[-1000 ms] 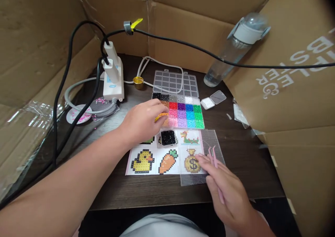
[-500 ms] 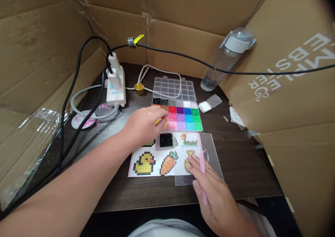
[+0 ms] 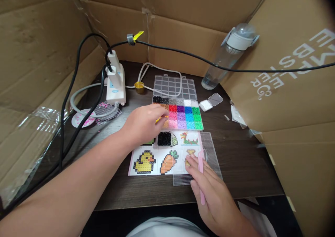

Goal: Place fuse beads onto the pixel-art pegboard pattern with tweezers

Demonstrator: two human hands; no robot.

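Left hand (image 3: pixel 143 125) pinched something yellow over bead box (image 3: pixel 180 113), at orange compartments. Right hand (image 3: pixel 209 191) gripped pink tweezers (image 3: pixel 201 181), fingertips on pegboard (image 3: pixel 206 160) over pattern sheet (image 3: pixel 157 160). Judgement: keep pegboard pinned flat while picking.

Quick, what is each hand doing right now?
Left hand: fingers pinched in the bead box, grip cannot be told.
Right hand: holding pink tweezers.
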